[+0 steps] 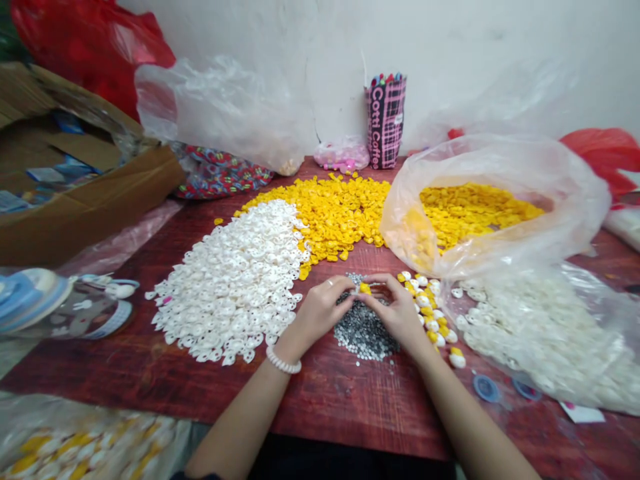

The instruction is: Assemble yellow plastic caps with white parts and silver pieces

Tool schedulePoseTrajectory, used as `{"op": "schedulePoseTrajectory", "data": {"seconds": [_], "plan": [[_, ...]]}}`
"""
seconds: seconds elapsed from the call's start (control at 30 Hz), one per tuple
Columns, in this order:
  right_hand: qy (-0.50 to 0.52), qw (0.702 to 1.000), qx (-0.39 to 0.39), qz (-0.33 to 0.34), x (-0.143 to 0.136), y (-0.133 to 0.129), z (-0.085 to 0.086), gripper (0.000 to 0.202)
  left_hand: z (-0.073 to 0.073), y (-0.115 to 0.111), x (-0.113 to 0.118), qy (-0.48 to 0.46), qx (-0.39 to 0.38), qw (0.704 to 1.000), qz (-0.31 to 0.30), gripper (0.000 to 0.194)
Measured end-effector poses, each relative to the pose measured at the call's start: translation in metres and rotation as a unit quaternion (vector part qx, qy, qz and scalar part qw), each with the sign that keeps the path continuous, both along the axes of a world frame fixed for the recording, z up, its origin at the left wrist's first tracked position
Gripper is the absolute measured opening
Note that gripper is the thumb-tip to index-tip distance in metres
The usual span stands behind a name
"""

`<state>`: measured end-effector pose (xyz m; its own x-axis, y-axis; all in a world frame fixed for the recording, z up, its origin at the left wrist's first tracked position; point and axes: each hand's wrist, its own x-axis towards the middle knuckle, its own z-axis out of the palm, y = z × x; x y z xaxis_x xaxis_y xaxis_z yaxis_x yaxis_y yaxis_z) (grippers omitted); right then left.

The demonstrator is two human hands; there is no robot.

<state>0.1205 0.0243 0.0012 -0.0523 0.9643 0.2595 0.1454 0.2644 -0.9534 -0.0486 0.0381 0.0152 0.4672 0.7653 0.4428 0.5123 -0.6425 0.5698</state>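
Note:
My left hand (324, 305) and my right hand (395, 308) meet above a heap of small grey discs (367, 340). Between their fingertips is a small yellow plastic piece (365, 288), pinched from both sides; fingers partly cover it, so I cannot tell whether a white piece is joined to it. Left of my hands lies a wide heap of white plastic pieces (235, 280). Behind them spreads a heap of yellow pieces (345, 213). Just right of my right hand sit several joined yellow-and-white pieces (427, 303), one of them (457, 358) lying apart nearer me.
An open plastic bag (505, 247) of yellow pieces and a bag of white pieces (550, 333) stand at right. A cardboard box (100, 207) and a clear bottle (85, 310) are at left. A Cotti Coffee bag (385, 123) leans on the wall. Blue lids (486, 388) lie front right.

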Motion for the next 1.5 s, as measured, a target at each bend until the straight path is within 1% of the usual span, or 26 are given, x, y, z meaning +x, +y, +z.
{"op": "schedulePoseTrajectory", "data": {"seconds": [0.1,0.17,0.2,0.27,0.33,0.43,0.5,0.57,0.63,0.7,0.77,0.87,0.93,1.0,1.03,1.07,1.1,1.2,1.23,1.27,1.3,1.33,1.37,1.4,1.43,1.5], "plan": [[-0.023,0.999,0.030,-0.032,0.001,0.001,-0.001,0.024,-0.009,0.001,0.013,-0.101,-0.030,0.994,0.032,0.017],[-0.013,0.999,0.028,-0.029,0.002,0.002,-0.001,0.025,-0.013,-0.002,0.017,-0.183,-0.095,0.978,0.045,0.018],[-0.011,0.999,0.027,-0.024,0.002,0.002,-0.002,0.026,-0.015,-0.004,0.019,-0.229,-0.140,0.962,0.048,0.019],[-0.014,0.999,0.030,-0.010,0.002,0.002,-0.002,0.025,-0.017,-0.008,0.021,-0.322,-0.235,0.916,0.041,0.024],[-0.004,1.000,0.029,0.001,0.003,0.002,-0.002,0.024,-0.016,-0.012,0.023,-0.402,-0.308,0.862,0.027,0.028],[0.021,0.999,0.030,0.000,0.003,0.001,-0.002,0.026,-0.015,-0.013,0.025,-0.498,-0.385,0.777,0.024,0.021],[0.024,0.999,0.042,-0.005,0.003,-0.001,-0.002,0.027,-0.015,-0.012,0.026,-0.543,-0.435,0.718,0.027,0.015],[0.014,0.998,0.055,-0.005,0.002,-0.002,-0.002,0.029,-0.017,-0.012,0.028,-0.574,-0.477,0.665,0.016,0.016],[-0.005,0.998,0.066,-0.006,0.003,-0.003,-0.002,0.028,-0.019,-0.013,0.030,-0.586,-0.504,0.635,-0.001,0.018],[-0.038,0.995,0.089,-0.018,0.004,-0.003,-0.002,0.026,-0.020,-0.015,0.030,-0.579,-0.515,0.632,-0.017,0.017],[-0.081,0.988,0.130,-0.034,0.007,-0.002,-0.001,0.025,-0.019,-0.017,0.029,-0.563,-0.518,0.644,-0.022,0.015],[-0.130,0.970,0.202,-0.036,0.012,0.000,0.000,0.026,-0.015,-0.016,0.025,-0.533,-0.517,0.670,-0.006,0.014],[-0.160,0.958,0.236,-0.024,0.014,0.000,0.000,0.028,-0.012,-0.014,0.021,-0.495,-0.518,0.698,0.000,0.016],[-0.195,0.947,0.255,-0.011,0.013,0.000,0.001,0.030,-0.011,-0.013,0.018,-0.459,-0.524,0.718,-0.010,0.018],[-0.212,0.943,0.258,-0.005,0.013,0.000,0.002,0.030,-0.012,-0.012,0.017,-0.447,-0.533,0.718,-0.023,0.018],[-0.227,0.940,0.257,0.002,0.012,0.000,0.004,0.031,-0.013,-0.012,0.016,-0.442,-0.546,0.711,-0.041,0.018],[-0.242,0.936,0.254,0.014,0.013,0.000,0.008,0.031,-0.015,-0.013,0.016,-0.441,-0.564,0.695,-0.062,0.019],[-0.292,0.927,0.231,0.051,0.029,-0.001,0.025,0.030,-0.021,-0.015,0.017,-0.478,-0.617,0.617,-0.104,0.016],[-0.302,0.927,0.218,0.040,0.040,-0.002,0.032,0.031,-0.022,-0.016,0.017,-0.499,-0.627,0.589,-0.106,0.017],[-0.308,0.930,0.200,0.008,0.055,-0.003,0.038,0.032,-0.022,-0.016,0.017,-0.519,-0.634,0.564,-0.105,0.020],[-0.309,0.934,0.175,-0.045,0.071,-0.005,0.042,0.033,-0.021,-0.015,0.017,-0.537,-0.637,0.544,-0.104,0.022],[-0.312,0.932,0.141,-0.119,0.089,-0.007,0.045,0.031,-0.019,-0.014,0.017,-0.549,-0.638,0.529,-0.106,0.024],[-0.336,0.920,0.102,-0.174,0.106,-0.008,0.045,0.029,-0.017,-0.013,0.018,-0.556,-0.639,0.521,-0.109,0.024],[-0.379,0.902,0.056,-0.199,0.122,-0.010,0.042,0.025,-0.014,-0.012,0.019,-0.557,-0.639,0.519,-0.113,0.024],[-0.433,0.879,0.015,-0.201,0.136,-0.010,0.036,0.022,-0.011,-0.011,0.020,-0.554,-0.639,0.521,-0.116,0.022],[-0.515,0.839,-0.032,-0.174,0.153,-0.009,0.020,0.020,-0.008,-0.010,0.026,-0.544,-0.635,0.535,-0.120,0.018]]}}
